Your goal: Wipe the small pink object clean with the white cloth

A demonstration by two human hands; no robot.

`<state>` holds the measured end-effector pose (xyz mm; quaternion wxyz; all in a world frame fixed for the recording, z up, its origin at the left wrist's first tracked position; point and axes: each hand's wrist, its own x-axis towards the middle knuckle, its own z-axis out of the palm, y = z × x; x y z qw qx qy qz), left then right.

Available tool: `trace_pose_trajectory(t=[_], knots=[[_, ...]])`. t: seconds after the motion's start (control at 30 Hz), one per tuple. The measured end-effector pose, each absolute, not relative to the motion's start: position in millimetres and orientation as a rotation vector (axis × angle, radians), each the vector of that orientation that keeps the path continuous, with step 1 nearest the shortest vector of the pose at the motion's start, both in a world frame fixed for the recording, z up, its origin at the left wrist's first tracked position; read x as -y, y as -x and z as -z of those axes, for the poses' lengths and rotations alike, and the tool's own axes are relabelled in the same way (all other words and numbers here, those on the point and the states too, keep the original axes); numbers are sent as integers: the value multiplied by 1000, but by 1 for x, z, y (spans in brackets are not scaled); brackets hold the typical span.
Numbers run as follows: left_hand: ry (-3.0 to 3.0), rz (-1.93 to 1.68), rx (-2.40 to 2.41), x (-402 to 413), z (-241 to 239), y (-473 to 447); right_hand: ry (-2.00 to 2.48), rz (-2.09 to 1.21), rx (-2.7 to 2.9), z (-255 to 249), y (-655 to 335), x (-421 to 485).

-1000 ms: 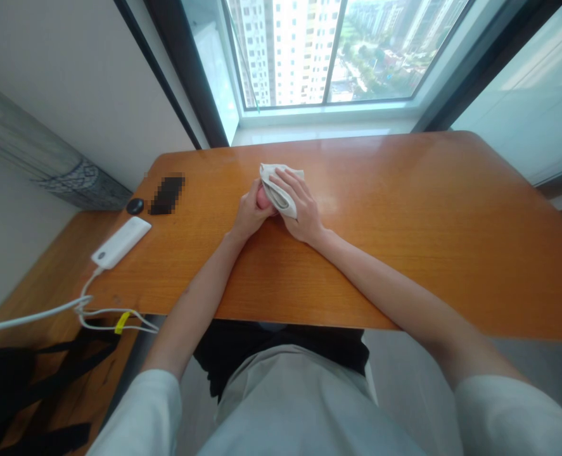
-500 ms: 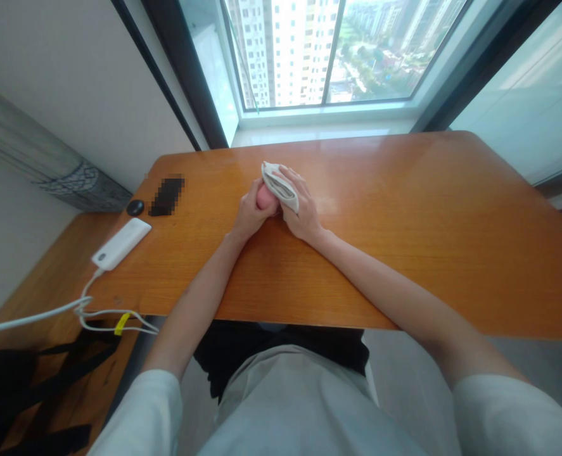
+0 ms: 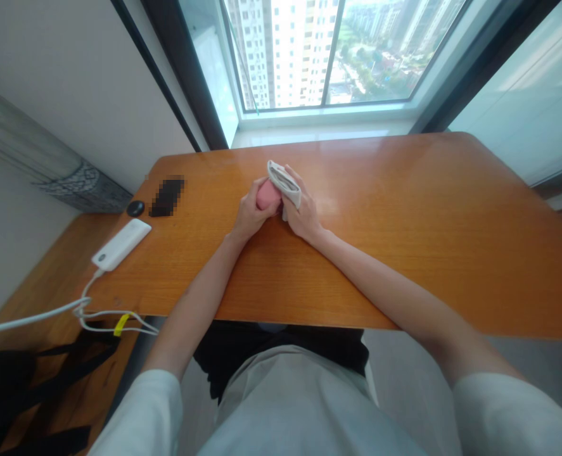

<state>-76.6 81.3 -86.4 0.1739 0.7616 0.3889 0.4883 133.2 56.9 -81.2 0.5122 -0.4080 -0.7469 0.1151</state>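
Over the middle of the wooden table (image 3: 404, 253), my left hand (image 3: 249, 212) is closed around a small pink rounded object (image 3: 267, 195); its exact kind I cannot make out. A folded whitish cloth (image 3: 284, 181) is gripped in my right hand (image 3: 304, 212), the thumb in front and the fingers behind it. The cloth touches or nearly touches the right side of the pink object. My two hands are close together, and the underside of the pink object is hidden by my fingers.
At the table's left lie a white power bank (image 3: 121, 244) with a white cable (image 3: 83, 304), a black round object (image 3: 135, 208) and a blurred dark object (image 3: 166, 196). A window (image 3: 328, 57) stands beyond the far edge. Black straps (image 3: 71, 392) lie at the lower left.
My right hand and the cloth have shifted slightly to the right, uncovering more of the pink object. My left hand stays nearly in place.
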Motion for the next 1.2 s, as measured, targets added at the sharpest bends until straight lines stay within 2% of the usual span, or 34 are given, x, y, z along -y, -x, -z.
trace_pose_trajectory(t=[0.27, 0.5, 0.73, 0.93, 1.2], knots=[[-2106, -1343, -1108, -88, 97, 82, 862, -90, 2002, 72, -131, -35], [-2157, -1365, -1120, -80, 85, 77, 1036, -371, 1693, 84, -129, -59], [-2098, -1344, -1094, -87, 95, 81, 874, -161, 1967, 72, -128, -37], [-2136, -1361, -1153, -80, 86, 76, 1051, -374, 1675, 78, -129, -57], [-2103, -1344, -1116, -87, 96, 81, 897, -172, 1972, 70, -127, -38]])
